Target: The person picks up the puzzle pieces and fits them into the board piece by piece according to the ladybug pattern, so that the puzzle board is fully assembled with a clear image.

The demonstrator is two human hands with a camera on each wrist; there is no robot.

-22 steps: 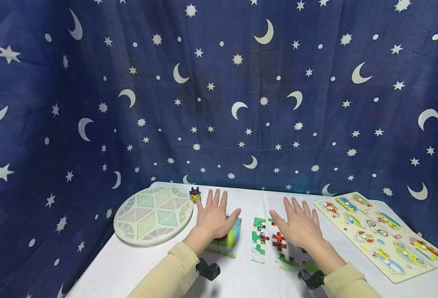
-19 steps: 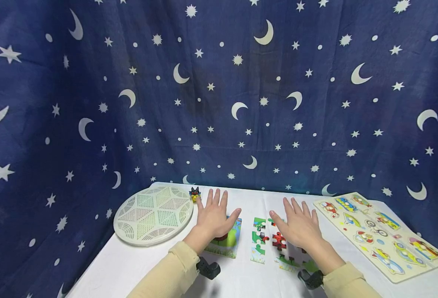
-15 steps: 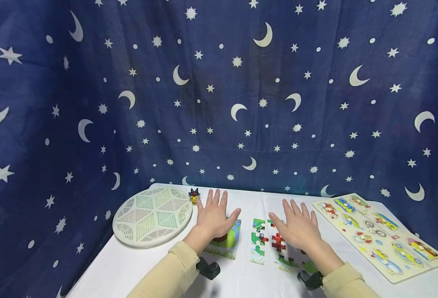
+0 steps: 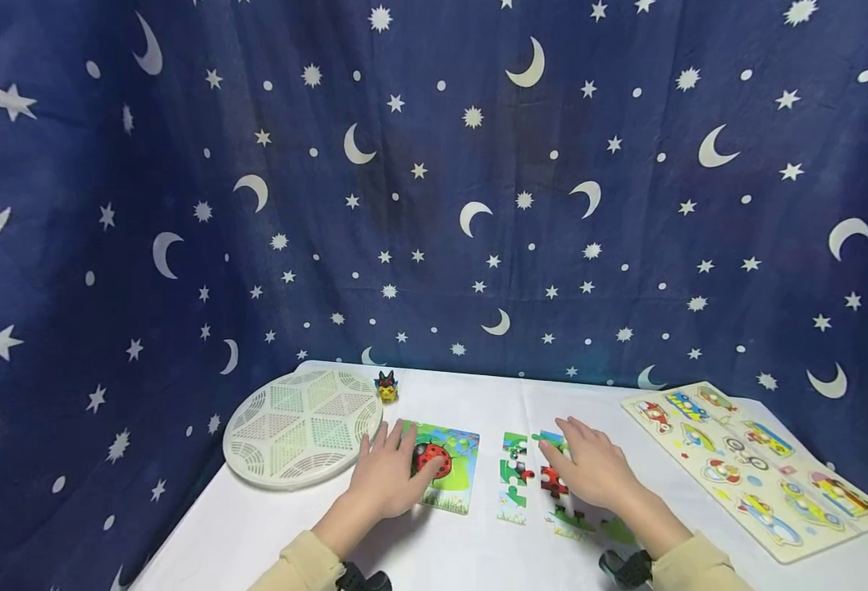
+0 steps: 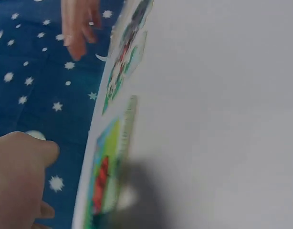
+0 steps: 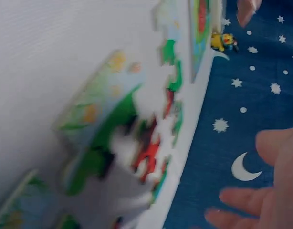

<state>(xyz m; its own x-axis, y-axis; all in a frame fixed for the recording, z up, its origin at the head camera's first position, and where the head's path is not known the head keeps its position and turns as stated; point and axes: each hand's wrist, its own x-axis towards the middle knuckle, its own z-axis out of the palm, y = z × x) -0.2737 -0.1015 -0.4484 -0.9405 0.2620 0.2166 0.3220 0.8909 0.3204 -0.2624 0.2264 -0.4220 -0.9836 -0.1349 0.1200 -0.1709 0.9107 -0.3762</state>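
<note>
In the head view the left hand (image 4: 390, 476), fingers relaxed, is at the left edge of a ladybug picture card (image 4: 458, 468); whether it touches the card I cannot tell. The right hand (image 4: 598, 468) hovers with loosely bent fingers over the right group of puzzle pieces, among them a red piece (image 4: 552, 480), and holds nothing visible. A joined column of pieces (image 4: 511, 472) lies between the card and that group. The right wrist view shows the red piece (image 6: 149, 155) and several others beneath the right hand (image 6: 280, 181), partly blurred.
A round patterned board (image 4: 301, 427) lies at the left, with a small dark and yellow figure (image 4: 386, 386) behind its right side. A wooden board with vehicle pictures (image 4: 759, 468) lies at the right. A blue curtain with moons and stars (image 4: 434, 205) hangs behind the table.
The left hand has moved toward the person and left, uncovering more of the ladybug card. The right hand has come slightly nearer the person, its fingers more bent and closer together.
</note>
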